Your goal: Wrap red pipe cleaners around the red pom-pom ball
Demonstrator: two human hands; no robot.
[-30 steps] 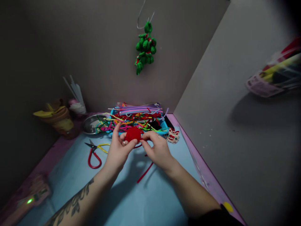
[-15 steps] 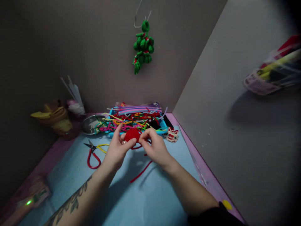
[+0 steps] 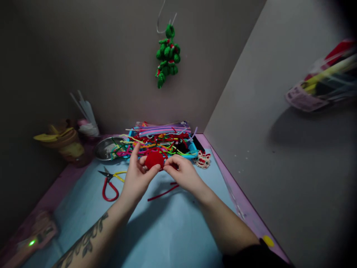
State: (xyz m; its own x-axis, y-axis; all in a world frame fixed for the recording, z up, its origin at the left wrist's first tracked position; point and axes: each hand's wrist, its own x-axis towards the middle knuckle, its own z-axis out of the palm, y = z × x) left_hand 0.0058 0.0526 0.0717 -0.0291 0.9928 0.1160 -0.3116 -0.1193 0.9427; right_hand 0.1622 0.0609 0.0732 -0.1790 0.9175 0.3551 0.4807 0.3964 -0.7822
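Red round piece: occupying the clock's centre, above the blue mat. Left hand: clamping it, thumb against its near side. Right hand: pinching red strand at the piece's four o'clock, a loose length trailing toward six. Scissors: lying at eight o'clock. Blue tray: holding coloured pipe cleaners, twelve to one.

1. The left hand covers part of the red ball.
2. The red strand runs out of sight behind the right hand.
3. The far end of the scissors' yellow handle is hidden by the left hand.
4. The pouch is blurred and cut off by the right edge.
5. The wire hook's top lies beyond the upper edge.
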